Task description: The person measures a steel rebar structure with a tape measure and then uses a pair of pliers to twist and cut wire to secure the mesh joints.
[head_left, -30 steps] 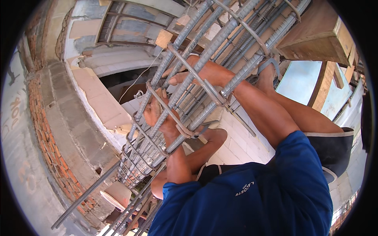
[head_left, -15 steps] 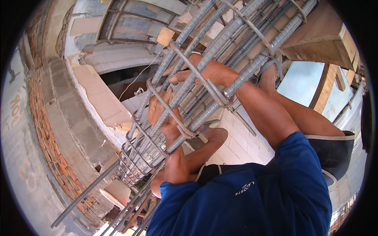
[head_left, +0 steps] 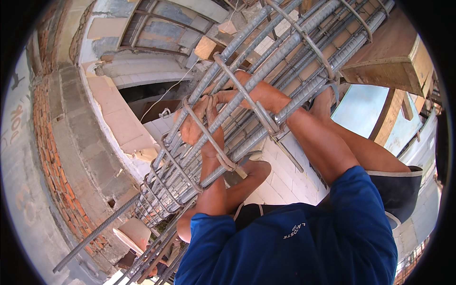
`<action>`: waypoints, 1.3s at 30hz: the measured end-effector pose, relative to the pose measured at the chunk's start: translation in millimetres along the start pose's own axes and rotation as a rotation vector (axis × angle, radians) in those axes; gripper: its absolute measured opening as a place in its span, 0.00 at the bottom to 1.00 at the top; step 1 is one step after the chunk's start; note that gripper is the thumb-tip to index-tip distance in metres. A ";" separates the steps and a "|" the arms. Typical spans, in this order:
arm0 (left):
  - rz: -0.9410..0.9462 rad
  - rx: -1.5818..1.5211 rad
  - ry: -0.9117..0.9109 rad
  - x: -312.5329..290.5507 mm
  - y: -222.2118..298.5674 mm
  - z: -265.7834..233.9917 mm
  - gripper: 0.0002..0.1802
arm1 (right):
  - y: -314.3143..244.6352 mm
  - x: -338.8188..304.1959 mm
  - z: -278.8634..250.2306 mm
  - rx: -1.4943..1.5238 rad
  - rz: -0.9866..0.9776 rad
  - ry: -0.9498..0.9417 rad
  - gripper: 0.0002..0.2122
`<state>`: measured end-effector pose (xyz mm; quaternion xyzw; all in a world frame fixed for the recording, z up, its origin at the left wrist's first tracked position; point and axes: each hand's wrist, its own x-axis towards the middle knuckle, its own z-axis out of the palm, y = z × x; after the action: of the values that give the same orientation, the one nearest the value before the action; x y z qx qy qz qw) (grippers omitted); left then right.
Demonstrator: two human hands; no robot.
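Note:
A steel rebar cage [head_left: 280, 59] runs diagonally from lower left to upper right, its ribbed bars ringed by bent stirrups [head_left: 242, 88]. Both my arms reach in among the bars. My left hand [head_left: 191, 130] is closed against the far-side bars, beside a stirrup that passes in front of it. Coming from the right, my right hand [head_left: 254, 91] has its fingers drawn together close to the left fingertips, at the joint of a stirrup and a long bar. Bars partly cover both hands, and whatever small thing the fingers grip is hidden.
A wooden box-like form [head_left: 387, 61] stands at upper right, near my bare leg. One long rebar [head_left: 97, 237] sticks out at lower left, by a pale bucket-like container [head_left: 133, 232]. A brick and concrete wall [head_left: 61, 180] lines the left. Part of another person [head_left: 164, 261] shows below.
My right hand has moved left and down to meet my left hand, whose fingers have risen at the stirrup joint. The view has shifted slightly.

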<state>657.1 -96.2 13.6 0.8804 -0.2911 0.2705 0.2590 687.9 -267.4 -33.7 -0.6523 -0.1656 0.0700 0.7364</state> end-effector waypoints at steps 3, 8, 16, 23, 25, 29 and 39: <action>-0.007 -0.007 0.006 -0.6 0.5 4.5 0.10 | -3.8 0.7 -3.4 -0.033 0.035 -0.043 0.16; -0.040 -0.014 0.013 -4.4 -0.2 8.4 0.10 | -28.4 -1.3 -11.9 -0.127 0.247 -0.067 0.15; -0.263 -0.011 0.055 -5.3 -10.6 12.5 0.11 | -14.7 -3.2 -7.1 -0.012 0.147 -0.001 0.14; -0.715 -0.360 0.006 31.2 -2.0 13.0 0.07 | -7.8 -0.3 -2.4 0.057 0.177 -0.003 0.15; -0.642 -0.313 0.013 32.3 -5.3 17.4 0.07 | -5.6 1.5 -4.8 -0.010 0.159 -0.003 0.15; -0.641 -0.445 0.018 38.4 0.1 23.2 0.11 | -1.3 1.1 -1.2 0.088 0.065 0.083 0.17; -0.815 -0.523 -0.310 41.4 8.4 -10.3 0.15 | -17.2 -1.3 -10.9 0.031 0.312 -0.027 0.17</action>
<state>676.7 -111.1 49.4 0.8580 -0.0171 -0.0681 0.5089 688.4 -280.4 -18.1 -0.6577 -0.0712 0.1949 0.7241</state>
